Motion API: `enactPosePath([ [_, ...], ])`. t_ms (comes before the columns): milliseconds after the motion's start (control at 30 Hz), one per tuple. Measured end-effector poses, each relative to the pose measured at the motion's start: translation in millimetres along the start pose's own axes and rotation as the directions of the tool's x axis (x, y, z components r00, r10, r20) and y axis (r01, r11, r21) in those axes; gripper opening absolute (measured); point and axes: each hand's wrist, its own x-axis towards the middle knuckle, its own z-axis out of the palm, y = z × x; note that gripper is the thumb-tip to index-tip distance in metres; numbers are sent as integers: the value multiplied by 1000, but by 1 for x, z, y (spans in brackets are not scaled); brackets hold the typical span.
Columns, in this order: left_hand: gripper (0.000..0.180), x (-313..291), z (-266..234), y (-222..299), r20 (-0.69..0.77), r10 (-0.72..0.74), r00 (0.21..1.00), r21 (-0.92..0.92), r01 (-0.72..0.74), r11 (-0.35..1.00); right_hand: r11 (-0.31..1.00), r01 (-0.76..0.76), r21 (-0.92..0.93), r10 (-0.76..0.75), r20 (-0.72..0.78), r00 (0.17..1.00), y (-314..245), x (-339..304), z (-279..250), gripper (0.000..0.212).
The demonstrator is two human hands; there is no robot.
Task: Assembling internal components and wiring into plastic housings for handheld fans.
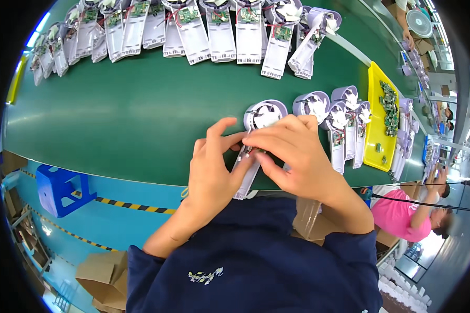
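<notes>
White fan housing (256, 130) on green belt (141, 115), left hand (211, 167) and right hand (292, 151) fingers pinching its middle

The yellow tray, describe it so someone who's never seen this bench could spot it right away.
Start at the green belt and follow it to its right side, past the cluster of white fan shells. The yellow tray lies there, long and narrow, holding small green circuit boards. It is the only bright yellow thing on the belt.

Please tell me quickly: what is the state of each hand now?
Left hand: closed on the white fan housing, gripping its handle part.
Right hand: fingers pinched on the same housing near its red wires; what they pinch cannot be told.
</notes>
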Motion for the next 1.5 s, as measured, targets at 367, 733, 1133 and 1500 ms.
enactPosePath([
  [367, 28, 8, -12, -3, 67, 122, 990, 77, -127, 989, 1000, 6, -2, -6, 64, 998, 10, -5, 2, 25],
  [733, 28, 5, -2, 7, 7, 132, 991, 157, -131, 979, 984, -172, -35, 172, -8, 985, 2, -14, -5, 20],
  [1133, 19, 30, -12, -3, 152, 169, 974, -202, -137, 970, 975, -203, -95, 195, -86, 977, -2, -19, -1, 20],
  [1500, 24, 29, -12, -3, 153, 180, 972, -250, -138, 958, 979, -189, -78, 192, 29, 981, 0, -12, -9, 17],
])
